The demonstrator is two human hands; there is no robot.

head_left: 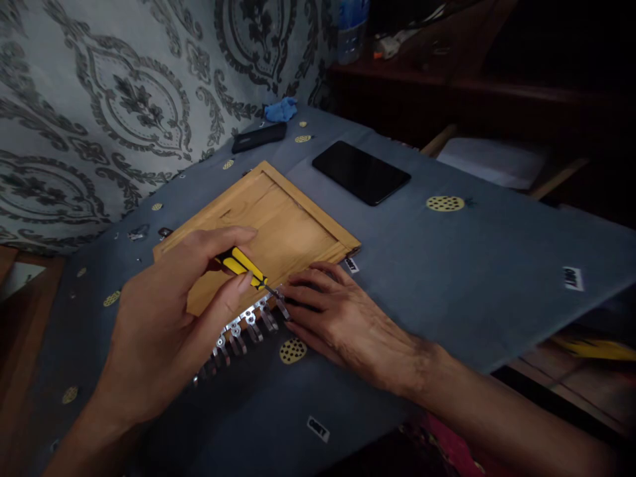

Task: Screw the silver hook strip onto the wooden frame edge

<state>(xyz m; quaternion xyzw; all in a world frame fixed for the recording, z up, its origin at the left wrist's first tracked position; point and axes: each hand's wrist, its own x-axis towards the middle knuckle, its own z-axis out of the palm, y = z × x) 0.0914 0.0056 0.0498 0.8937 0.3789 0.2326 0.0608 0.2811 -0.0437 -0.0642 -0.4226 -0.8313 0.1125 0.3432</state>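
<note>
A light wooden framed board (pixel 298 222) lies on the blue cloth. Along its near edge runs a row of several silver metal hooks (pixel 251 324). My left hand (pixel 173 311) is wrapped round a yellow and black screwdriver (pixel 246 266), its shaft pointing down and right at the rightmost hook. My right hand (pixel 342 311) rests at the near right corner of the board, its fingertips around that end hook. What the fingertips grip is too small to make out, and the screwdriver's tip is partly lost beside them.
A black phone (pixel 362 172) lies behind the board to the right. Farther back are a black case (pixel 259 138) and a blue crumpled item (pixel 281 110). Small metal parts (pixel 138 232) lie at the left, and a patterned curtain (pixel 134 99) hangs behind.
</note>
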